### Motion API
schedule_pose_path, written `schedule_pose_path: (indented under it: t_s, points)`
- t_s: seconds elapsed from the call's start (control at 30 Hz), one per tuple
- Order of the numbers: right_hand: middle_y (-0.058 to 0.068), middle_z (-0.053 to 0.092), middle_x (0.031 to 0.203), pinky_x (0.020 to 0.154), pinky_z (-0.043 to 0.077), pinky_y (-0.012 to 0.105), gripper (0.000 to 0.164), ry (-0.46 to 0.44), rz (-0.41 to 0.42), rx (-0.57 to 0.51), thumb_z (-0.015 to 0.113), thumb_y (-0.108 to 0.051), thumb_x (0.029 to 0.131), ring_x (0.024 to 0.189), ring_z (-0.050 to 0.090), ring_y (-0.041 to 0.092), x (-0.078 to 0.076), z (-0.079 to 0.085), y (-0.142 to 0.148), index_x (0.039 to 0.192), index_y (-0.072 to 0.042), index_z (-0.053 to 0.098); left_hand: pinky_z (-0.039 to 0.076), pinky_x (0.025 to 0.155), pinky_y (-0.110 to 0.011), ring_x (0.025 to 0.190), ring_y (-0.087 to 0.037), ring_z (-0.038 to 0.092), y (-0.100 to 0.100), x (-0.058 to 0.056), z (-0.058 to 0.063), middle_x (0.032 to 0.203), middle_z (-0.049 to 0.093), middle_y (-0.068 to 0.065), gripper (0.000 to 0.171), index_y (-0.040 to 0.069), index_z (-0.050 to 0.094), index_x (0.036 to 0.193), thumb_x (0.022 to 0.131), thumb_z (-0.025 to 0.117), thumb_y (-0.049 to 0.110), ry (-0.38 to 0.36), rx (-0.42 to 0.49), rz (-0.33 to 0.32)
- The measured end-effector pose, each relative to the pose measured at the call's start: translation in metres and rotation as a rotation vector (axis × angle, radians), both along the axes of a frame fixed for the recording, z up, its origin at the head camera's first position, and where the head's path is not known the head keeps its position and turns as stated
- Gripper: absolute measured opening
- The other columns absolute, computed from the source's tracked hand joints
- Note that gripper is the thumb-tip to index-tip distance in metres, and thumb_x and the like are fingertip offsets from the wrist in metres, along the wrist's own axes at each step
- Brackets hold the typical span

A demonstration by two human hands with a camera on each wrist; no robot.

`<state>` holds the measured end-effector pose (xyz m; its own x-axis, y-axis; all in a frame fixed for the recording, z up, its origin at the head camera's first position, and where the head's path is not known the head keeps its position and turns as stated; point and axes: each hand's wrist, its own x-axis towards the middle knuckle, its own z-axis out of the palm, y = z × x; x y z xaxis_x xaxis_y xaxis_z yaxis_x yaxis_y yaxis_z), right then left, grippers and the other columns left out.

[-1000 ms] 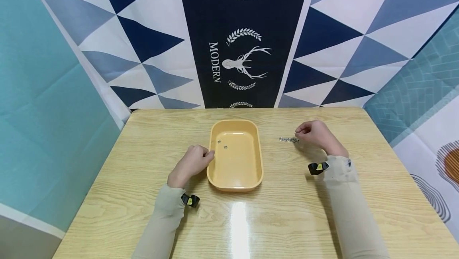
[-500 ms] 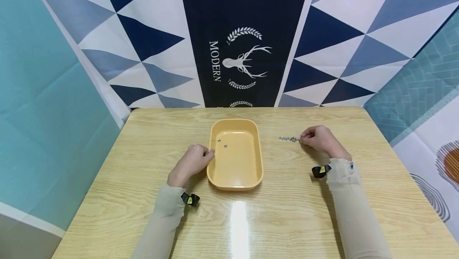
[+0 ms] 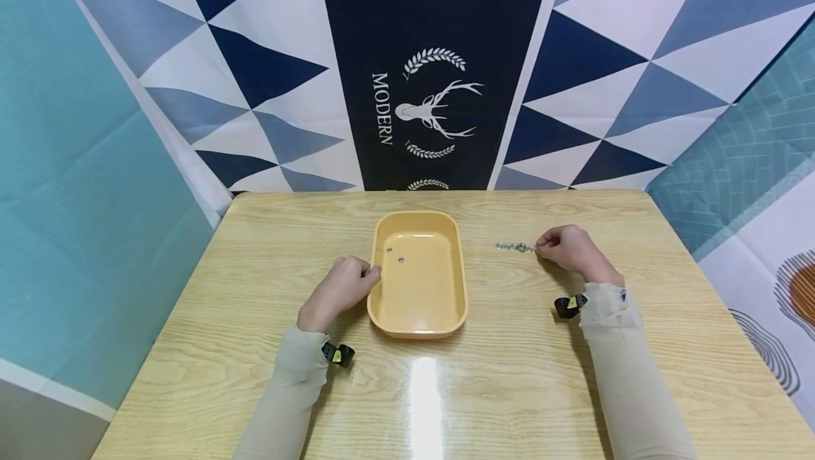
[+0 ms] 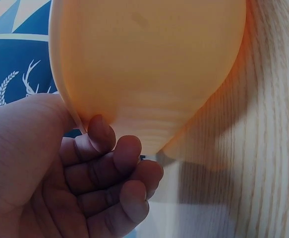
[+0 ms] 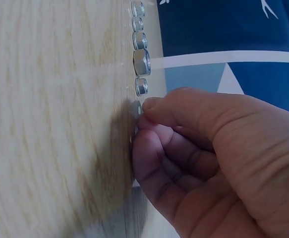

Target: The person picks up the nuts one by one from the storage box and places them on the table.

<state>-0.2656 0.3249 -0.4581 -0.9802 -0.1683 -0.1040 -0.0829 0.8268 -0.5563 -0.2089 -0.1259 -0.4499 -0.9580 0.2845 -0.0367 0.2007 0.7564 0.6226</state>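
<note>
My left hand (image 3: 342, 284) grips the left rim of a yellow tray (image 3: 461, 290); in the left wrist view the thumb is over the wall and the fingers curl beneath it. Two small metal nuts lie in the tray, one nut (image 3: 401, 260) nearer its middle. To the right, a line of several shiny metal nuts lies on the table, with one larger nut (image 5: 142, 62) among smaller ones. My right hand (image 3: 568, 248) is at the right end of this line, its thumb and fingertips pinching a small nut (image 3: 537, 248) that is mostly hidden in the right wrist view.
The light wood table (image 3: 255, 389) ends at a patterned cloth backdrop (image 3: 433, 92). Black wrist cameras are strapped over both sleeves. A stretch of tabletop lies between the tray and the line of nuts.
My right hand has moved slightly right and down, from above the line of nuts to its right end. My left hand and the tray stay in place.
</note>
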Motion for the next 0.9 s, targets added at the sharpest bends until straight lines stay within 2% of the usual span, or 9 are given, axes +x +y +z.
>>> schedule_pose_path:
  t_s: [0.2,0.43,0.9]
  points:
    - [0.017,0.073,0.097,0.077,0.054,0.04,0.023,-0.014,0.004,0.011,0.066,-0.015,0.097,0.084,0.066,0.023,-0.0001,0.0032,-0.0032,0.108,0.004,0.073,0.029,0.048,-0.022,0.045,-0.008,0.035,-0.0012,-0.0001,0.0006,0.052,0.036,0.006,0.051,0.017,0.042,0.056,0.104,0.054,0.029,-0.003,0.003,-0.003]
    - [0.015,0.072,0.095,0.079,0.053,0.041,0.023,-0.022,-0.008,0.017,0.066,-0.015,0.096,0.082,0.064,0.021,-0.0008,0.0051,-0.0083,0.107,0.004,0.073,0.029,0.048,-0.022,0.045,-0.009,0.034,-0.0031,0.0012,0.0014,0.051,0.034,0.006,0.052,0.017,0.041,0.056,0.105,0.053,0.028,-0.002,0.008,-0.006]
    - [0.014,0.072,0.097,0.083,0.052,0.044,0.025,-0.053,-0.01,0.017,0.064,-0.016,0.097,0.086,0.065,0.023,-0.0009,0.0022,-0.0042,0.11,0.003,0.073,0.028,0.048,-0.022,0.045,-0.008,0.034,-0.0021,0.0008,-0.0009,0.051,0.034,0.007,0.052,0.017,0.041,0.055,0.104,0.054,0.029,0.002,0.003,-0.002]
